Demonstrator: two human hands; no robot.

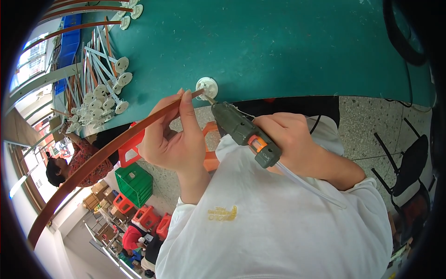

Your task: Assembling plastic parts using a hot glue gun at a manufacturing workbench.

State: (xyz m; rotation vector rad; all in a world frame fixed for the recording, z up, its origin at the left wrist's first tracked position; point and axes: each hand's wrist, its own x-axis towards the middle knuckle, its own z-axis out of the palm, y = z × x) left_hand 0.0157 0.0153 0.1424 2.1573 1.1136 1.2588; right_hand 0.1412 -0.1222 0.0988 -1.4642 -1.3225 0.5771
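My left hand (174,135) pinches a long brown strip (107,151) between thumb and fingers, close to its end. The strip slants down to the lower left, and its near end meets a small white round disc (211,84) at the front edge of the table. In my right hand (292,139) is a dark green hot glue gun (234,124), its nozzle pointing at the joint of strip and disc. A translucent glue stick (309,186) trails from the gun's back. Whether nozzle and disc touch, I cannot tell.
The green tabletop (278,51) spreads ahead. At its left lies a heap of white discs (95,104) on pale and brown strips. More brown strips (72,31) stick out above it. A co-worker (88,160), a green crate (134,183) and a black chair (409,162) stand around.
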